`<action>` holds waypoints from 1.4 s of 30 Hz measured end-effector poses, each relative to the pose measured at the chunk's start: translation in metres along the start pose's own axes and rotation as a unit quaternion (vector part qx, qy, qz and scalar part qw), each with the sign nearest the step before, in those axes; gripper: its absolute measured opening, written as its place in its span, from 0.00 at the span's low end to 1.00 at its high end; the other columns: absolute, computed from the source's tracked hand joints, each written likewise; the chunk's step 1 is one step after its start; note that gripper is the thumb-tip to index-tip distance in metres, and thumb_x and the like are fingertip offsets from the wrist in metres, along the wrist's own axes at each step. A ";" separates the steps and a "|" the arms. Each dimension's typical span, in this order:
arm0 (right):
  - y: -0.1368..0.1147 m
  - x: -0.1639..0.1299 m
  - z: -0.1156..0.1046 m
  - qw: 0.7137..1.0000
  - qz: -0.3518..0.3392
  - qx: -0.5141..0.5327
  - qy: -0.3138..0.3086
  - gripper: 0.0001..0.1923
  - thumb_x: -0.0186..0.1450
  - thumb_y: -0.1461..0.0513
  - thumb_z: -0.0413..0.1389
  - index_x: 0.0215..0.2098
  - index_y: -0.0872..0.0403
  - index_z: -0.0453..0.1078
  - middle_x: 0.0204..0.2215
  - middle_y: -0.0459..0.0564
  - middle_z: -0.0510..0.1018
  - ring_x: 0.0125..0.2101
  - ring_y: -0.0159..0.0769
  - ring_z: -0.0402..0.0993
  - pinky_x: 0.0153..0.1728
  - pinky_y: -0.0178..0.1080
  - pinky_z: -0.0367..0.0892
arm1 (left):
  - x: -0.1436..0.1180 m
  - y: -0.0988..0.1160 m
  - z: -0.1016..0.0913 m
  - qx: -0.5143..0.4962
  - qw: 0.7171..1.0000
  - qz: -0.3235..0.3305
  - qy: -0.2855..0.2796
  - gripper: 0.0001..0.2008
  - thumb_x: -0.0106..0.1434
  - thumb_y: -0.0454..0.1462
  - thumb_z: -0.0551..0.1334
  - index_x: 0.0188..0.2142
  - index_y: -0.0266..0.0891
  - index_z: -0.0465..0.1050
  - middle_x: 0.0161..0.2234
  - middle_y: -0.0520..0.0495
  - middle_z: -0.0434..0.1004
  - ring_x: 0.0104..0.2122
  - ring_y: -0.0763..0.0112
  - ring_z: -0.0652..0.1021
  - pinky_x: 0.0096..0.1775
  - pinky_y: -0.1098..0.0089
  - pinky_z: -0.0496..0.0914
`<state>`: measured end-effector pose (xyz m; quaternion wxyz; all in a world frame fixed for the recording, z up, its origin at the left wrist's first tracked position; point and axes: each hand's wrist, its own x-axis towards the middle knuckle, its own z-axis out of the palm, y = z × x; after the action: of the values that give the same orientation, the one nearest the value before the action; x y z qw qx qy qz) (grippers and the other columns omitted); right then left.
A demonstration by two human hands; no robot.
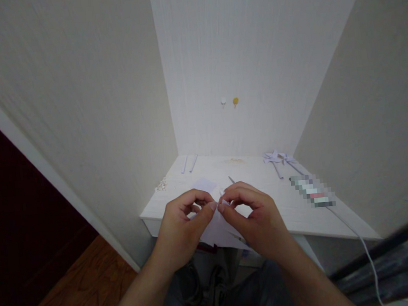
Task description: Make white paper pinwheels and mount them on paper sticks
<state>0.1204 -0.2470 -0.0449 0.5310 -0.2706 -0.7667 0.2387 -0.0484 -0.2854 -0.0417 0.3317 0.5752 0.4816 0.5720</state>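
Bare forearms, grey-blue trousers (216, 294)

Thin matt white paper sheet (216, 228) (creased), smooth painted white tabletop (295, 211), glossy wood floor (76, 292)

Both forearms reach forward; left hand (182, 228) and right hand (258, 219) meet, fingers (209, 208) curled, thumb tips pinched together.
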 end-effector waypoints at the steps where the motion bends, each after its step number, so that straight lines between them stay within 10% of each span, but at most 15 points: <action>1: 0.000 0.000 0.000 1.000 0.006 0.000 -0.003 0.05 0.65 0.67 0.61 0.32 0.52 0.74 0.31 0.46 0.79 0.33 0.33 0.75 0.34 0.36 0.69 | 0.000 0.000 0.000 0.004 1.000 0.002 -0.002 0.06 0.59 0.40 0.68 0.29 0.40 0.79 0.27 0.51 0.78 0.26 0.73 0.70 0.27 0.73 0.63; 14: -0.004 0.002 0.001 0.969 0.220 0.113 -0.019 0.06 0.61 0.58 0.62 0.30 0.53 0.74 0.25 0.44 0.75 0.24 0.31 0.67 0.24 0.34 0.61 | -0.001 0.000 0.001 0.085 0.988 0.128 0.005 0.05 0.61 0.32 0.65 0.31 0.42 0.80 0.29 0.53 0.80 0.30 0.72 0.75 0.36 0.70 0.68; 29: 0.048 0.009 0.011 0.909 0.300 0.237 0.165 0.14 0.55 0.52 0.68 0.31 0.53 0.75 0.23 0.43 0.76 0.21 0.31 0.65 0.21 0.34 0.60 | -0.004 -0.063 0.022 -0.165 0.983 -0.083 -0.013 0.20 0.58 0.44 0.74 0.46 0.38 0.77 0.37 0.46 0.84 0.34 0.67 0.80 0.32 0.72 0.74; 42: 0.153 0.003 0.012 0.945 0.314 -0.091 -0.027 0.12 0.68 0.55 0.62 0.36 0.57 0.76 0.37 0.53 0.81 0.41 0.43 0.78 0.46 0.48 0.74 | 0.007 -0.087 -0.009 -0.121 0.981 -0.132 0.075 0.09 0.50 0.38 0.68 0.31 0.37 0.84 0.29 0.49 0.79 0.22 0.74 0.74 0.22 0.72 0.75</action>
<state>0.1329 -0.1326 -0.1465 0.3813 -0.5380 -0.6754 0.3300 -0.0730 -0.2523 -0.1194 0.4342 0.4172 0.5043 0.6189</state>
